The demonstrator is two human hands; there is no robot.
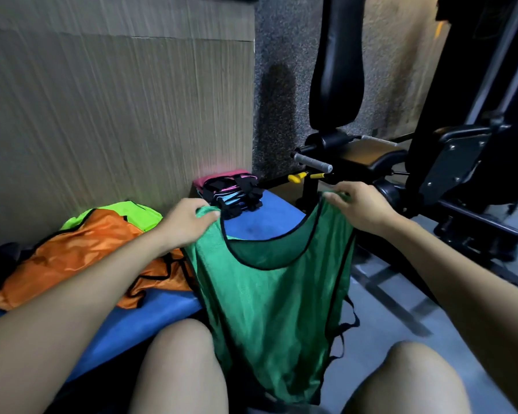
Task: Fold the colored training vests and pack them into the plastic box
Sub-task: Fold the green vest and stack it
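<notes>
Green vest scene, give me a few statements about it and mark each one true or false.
1. Both hands hold the green vest up by its shoulder straps, left hand, right hand. True.
2. The orange vest lies folded in a plastic box. False: it lies crumpled on the blue mat.
3. A lime vest lies behind the orange one. True.
4. The green vest is already folded. False: it hangs open at full length.
</notes>
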